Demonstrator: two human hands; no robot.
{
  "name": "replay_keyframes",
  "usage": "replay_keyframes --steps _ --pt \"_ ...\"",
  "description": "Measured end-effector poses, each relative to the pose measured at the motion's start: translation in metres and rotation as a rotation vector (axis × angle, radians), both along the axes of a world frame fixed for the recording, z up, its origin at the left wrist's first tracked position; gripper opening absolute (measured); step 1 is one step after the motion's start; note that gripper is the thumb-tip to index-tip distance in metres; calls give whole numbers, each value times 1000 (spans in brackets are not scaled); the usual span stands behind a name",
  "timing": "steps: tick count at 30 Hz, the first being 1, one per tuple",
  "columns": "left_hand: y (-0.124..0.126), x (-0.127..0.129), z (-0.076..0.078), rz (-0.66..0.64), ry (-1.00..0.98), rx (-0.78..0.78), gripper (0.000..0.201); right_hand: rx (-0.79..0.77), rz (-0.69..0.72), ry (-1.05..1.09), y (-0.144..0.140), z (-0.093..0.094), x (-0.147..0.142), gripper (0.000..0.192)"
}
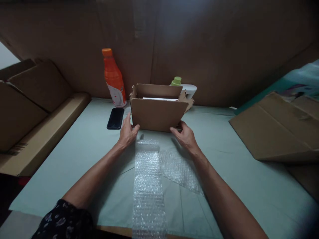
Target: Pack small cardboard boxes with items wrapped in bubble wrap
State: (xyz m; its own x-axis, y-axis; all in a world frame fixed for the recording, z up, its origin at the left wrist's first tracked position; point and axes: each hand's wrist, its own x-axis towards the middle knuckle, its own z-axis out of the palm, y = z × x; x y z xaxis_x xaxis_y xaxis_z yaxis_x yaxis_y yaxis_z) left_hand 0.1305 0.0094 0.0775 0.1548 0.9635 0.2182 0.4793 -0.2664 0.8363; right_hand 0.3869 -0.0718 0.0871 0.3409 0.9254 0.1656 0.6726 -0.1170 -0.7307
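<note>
A small cardboard box [159,114] stands at the middle of the table, its flaps raised, and the edge of something white [160,99] shows inside. My left hand [128,131] grips its lower left corner, with the thumb on the front face. On the opposite side, my right hand [185,134] holds the lower right corner, fingers partly hidden behind it. Between my forearms a strip of bubble wrap [149,186] runs toward me, and another piece of bubble wrap [180,167] lies beside it on the right.
Behind the box are an orange bottle [114,79] and a white bottle with a green cap [176,80]. A black phone [115,118] lies left of my left hand. Large cardboard boxes flank the pale green cloth [219,132], one left [45,116], one right [279,129].
</note>
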Motion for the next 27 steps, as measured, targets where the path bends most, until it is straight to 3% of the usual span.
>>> replay_keyframes --steps 4,6,11,16,22,25,27 --pt "-30 -30 5 2 159 -95 43 91 11 -167 -49 -7 3 55" --pt "-47 -36 2 -41 194 -142 40 65 10 -303 -75 -15 7 51" --pt "-58 -14 -11 -167 93 -192 37 -177 84 -451 -99 -28 7 42" --pt "-48 11 -8 -264 -77 -122 21 -130 168 -418 -104 -24 1 14" --pt "-24 42 -9 -230 -62 -53 18 -173 -25 -318 -127 -6 35 27" --pt "-20 47 -9 -188 9 -40 17 -241 -70 -307 -139 -7 53 59" --pt "-30 36 -6 -151 46 -14 28 -302 -55 -330 -149 -12 58 76"
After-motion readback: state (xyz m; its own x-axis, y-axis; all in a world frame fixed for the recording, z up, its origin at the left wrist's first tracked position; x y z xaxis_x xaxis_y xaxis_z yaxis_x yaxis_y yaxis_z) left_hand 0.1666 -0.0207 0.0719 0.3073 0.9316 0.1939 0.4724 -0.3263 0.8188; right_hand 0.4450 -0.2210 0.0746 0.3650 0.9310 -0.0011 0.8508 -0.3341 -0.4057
